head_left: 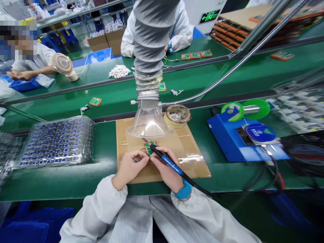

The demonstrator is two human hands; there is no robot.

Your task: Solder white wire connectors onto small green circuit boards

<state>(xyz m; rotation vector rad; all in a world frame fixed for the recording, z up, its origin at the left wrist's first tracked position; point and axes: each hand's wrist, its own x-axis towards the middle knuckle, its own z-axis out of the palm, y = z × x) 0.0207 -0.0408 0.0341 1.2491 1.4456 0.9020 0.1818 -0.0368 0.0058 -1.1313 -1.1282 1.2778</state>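
My right hand (168,168) is closed around a blue and black soldering iron (172,164), its tip pointing forward over a small green circuit board (149,149). That board lies on a brown cardboard sheet (188,165) under a clear extraction hood (150,121). Close in front of the board, my left hand (129,166) is pinched, with a small grey part partly showing in its fingers; I cannot make out its kind. The fingertips of both hands nearly meet. A blue wristband (184,190) circles my right wrist.
A tin of solder scraps (178,114) stands behind the sheet. Right is a blue solder feeder (227,135); left, stacked clear trays (57,141). A grey duct (152,40) hangs ahead. Boards lie on the green conveyor (118,99). Co-workers' hands (22,75) are at far left.
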